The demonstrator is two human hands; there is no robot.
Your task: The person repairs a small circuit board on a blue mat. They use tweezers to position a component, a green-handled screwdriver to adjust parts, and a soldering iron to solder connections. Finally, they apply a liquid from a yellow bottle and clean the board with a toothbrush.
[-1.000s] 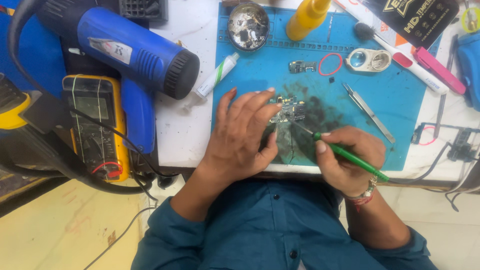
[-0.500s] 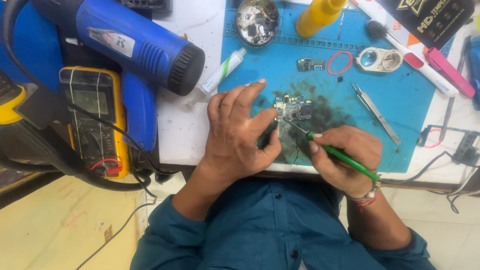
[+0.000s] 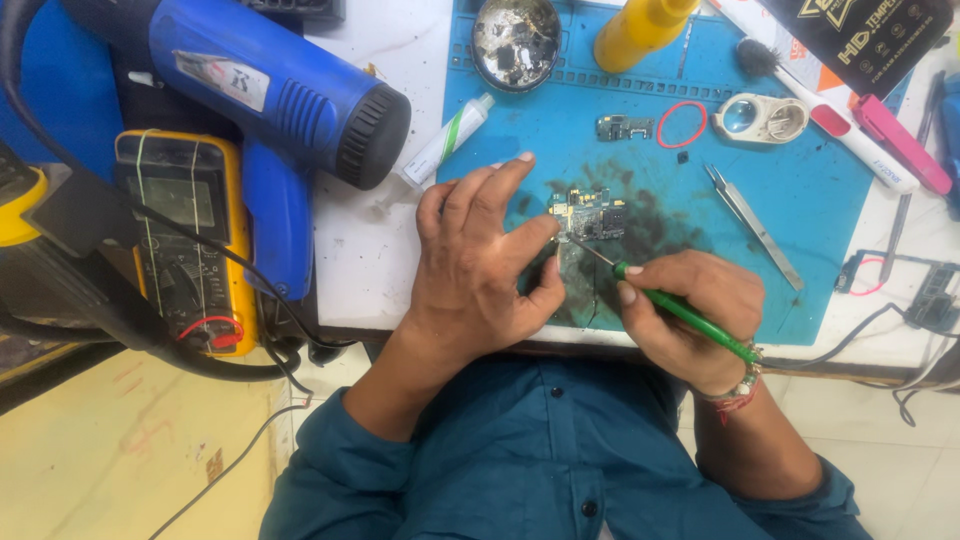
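We look down on a blue work mat [image 3: 820, 220] laid on a white worktop [image 3: 370, 250]. A small circuit board [image 3: 588, 213] lies on a stained patch of the mat, just beyond both hands. The left hand [image 3: 480, 270] rests on the mat to the left of the board, fingers spread and partly curled; its index fingertip touches the board's near left edge, and we cannot tell whether the thumb pinches anything. The right hand [image 3: 690, 315] lies near and to the right of the board and is closed around a green-handled tool [image 3: 685, 315], held like a pen. The tool's thin metal tip reaches left and far to meet the board's near left corner, close to the left index fingertip.

To the right of the board lie metal tweezers [image 3: 752, 222]. Farther off on the mat we see a second small board [image 3: 624, 127], a red ring [image 3: 682, 123], a round metal dish of scraps [image 3: 516, 40] and a yellow bottle [image 3: 640, 30]. A small white tube [image 3: 448, 140] lies across the mat's left edge. Far left sit a blue heat gun [image 3: 260, 95] and a yellow multimeter [image 3: 185, 230].
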